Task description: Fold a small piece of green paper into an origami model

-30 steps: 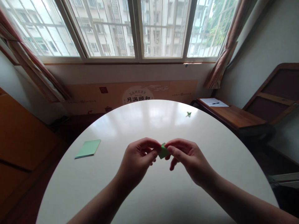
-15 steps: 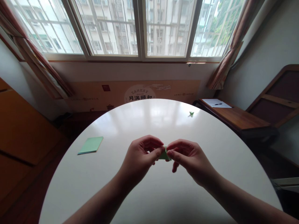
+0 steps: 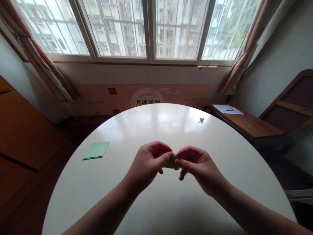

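A small piece of green folded paper (image 3: 171, 163) is pinched between my two hands, above the middle of the white table. My left hand (image 3: 154, 160) grips its left side with thumb and fingertips. From the other side, my right hand (image 3: 193, 163) pinches the paper near its upper right corner, the lower fingers curled loosely below. Fingers cover much of the paper, so its exact folds cannot be made out. A tiny green folded paper figure (image 3: 201, 119) sits near the table's far right edge.
A stack of light green square paper (image 3: 96, 150) lies at the left of the round white table (image 3: 117, 199). Beyond the table, at the right, a wooden side table (image 3: 259, 124) bears a white sheet (image 3: 227, 109) with a pen on it.
Both hands stay in nearly the same place, still pinching the green paper, which has shifted slightly between the fingers. The whole view has moved a little.
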`<move>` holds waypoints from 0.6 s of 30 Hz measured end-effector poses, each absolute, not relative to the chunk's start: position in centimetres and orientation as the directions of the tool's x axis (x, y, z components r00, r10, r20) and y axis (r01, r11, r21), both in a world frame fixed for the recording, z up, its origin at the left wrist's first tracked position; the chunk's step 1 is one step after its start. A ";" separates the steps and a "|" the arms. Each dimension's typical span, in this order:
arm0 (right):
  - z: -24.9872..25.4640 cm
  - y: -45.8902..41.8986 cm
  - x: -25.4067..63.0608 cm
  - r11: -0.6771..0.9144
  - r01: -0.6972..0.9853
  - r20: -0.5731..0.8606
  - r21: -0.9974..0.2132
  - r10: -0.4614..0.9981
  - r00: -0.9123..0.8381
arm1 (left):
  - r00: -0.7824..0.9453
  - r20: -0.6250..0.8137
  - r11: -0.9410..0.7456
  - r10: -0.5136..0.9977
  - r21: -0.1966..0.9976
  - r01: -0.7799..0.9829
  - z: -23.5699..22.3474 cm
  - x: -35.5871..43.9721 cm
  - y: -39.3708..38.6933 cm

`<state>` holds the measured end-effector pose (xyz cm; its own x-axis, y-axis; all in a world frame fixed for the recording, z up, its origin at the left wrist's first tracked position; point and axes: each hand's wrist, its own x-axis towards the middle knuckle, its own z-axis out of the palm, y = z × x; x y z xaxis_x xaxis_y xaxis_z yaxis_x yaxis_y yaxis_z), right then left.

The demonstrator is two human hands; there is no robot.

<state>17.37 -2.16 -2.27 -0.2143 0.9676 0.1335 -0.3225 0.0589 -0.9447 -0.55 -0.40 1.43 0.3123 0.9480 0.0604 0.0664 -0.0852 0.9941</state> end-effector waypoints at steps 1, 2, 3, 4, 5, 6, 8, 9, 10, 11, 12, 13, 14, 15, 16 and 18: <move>-2.4 -2.2 17.4 0.083 -0.310 0.153 -0.947 0.965 -0.211 | 0.310 0.058 -0.082 0.949 0.995 0.063 1.4 -0.5 -0.4; -2.4 -2.2 17.4 0.105 -0.294 0.171 -0.950 0.963 -0.207 | 0.309 0.055 -0.078 0.949 0.995 0.061 1.4 -0.5 -0.4; -2.5 -2.3 17.4 0.125 -0.279 0.186 -0.952 0.961 -0.204 | 0.309 0.052 -0.073 0.950 0.996 0.059 1.4 -0.5 -0.4; -2.5 -2.3 17.4 0.144 -0.266 0.200 -0.953 0.959 -0.199 | 0.309 0.048 -0.068 0.950 0.996 0.055 1.4 -0.5 -0.3; -2.5 -2.3 17.4 0.158 -0.252 0.210 -0.955 0.958 -0.195 | 0.308 0.043 -0.062 0.950 0.997 0.051 1.4 -0.6 -0.3; -2.5 -2.4 17.4 0.169 -0.240 0.218 -0.956 0.957 -0.191 | 0.307 0.037 -0.054 0.951 0.997 0.049 1.3 -0.6 -0.3; -2.4 -2.4 17.4 0.191 -0.223 0.234 -0.956 0.955 -0.184 | 0.302 0.019 -0.034 0.953 0.999 0.042 1.3 -0.6 -0.2; -2.4 -2.4 17.4 0.199 -0.219 0.241 -0.955 0.953 -0.183 | 0.300 0.009 -0.020 0.954 0.999 0.036 1.3 -0.7 -0.2; -2.4 -2.4 17.5 0.206 -0.219 0.247 -0.954 0.952 -0.182 | 0.300 -0.005 -0.004 0.954 1.000 0.027 1.3 -0.7 -0.1; -2.3 -2.4 17.5 0.211 -0.221 0.253 -0.952 0.951 -0.180 | 0.303 -0.020 0.016 0.953 1.000 0.015 1.4 -0.7 -0.1; -2.3 -2.3 17.5 0.216 -0.225 0.258 -0.950 0.950 -0.177 | 0.307 -0.037 0.039 0.951 0.999 0.001 1.4 -0.8 -0.1; -2.3 -2.3 17.6 0.223 -0.228 0.265 -0.948 0.949 -0.173 | 0.315 -0.057 0.064 0.947 0.998 -0.013 1.6 -0.8 -0.1; -2.3 -2.3 17.6 0.230 -0.230 0.271 -0.946 0.949 -0.164 | 0.327 -0.076 0.088 0.942 0.996 -0.020 1.7 -0.8 -0.1; -2.3 -2.3 17.7 0.239 -0.229 0.277 -0.944 0.949 -0.151 | 0.344 -0.092 0.106 0.934 0.994 -0.020 1.9 -0.9 -0.1; -2.3 -2.3 17.8 0.249 -0.228 0.284 -0.941 0.949 -0.138 | 0.365 -0.107 0.118 0.925 0.993 -0.008 2.1 -0.9 -0.2; -2.2 -2.2 17.8 0.268 -0.218 0.298 -0.938 0.947 -0.117 | 0.402 -0.124 0.117 0.907 0.992 0.042 2.4 -1.0 -0.3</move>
<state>17.84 -2.23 -2.22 -0.1171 0.9474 0.2980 -0.2181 0.2682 -0.9384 -0.98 -0.30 2.36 0.4017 0.9073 -0.1243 0.0419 0.1174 0.9922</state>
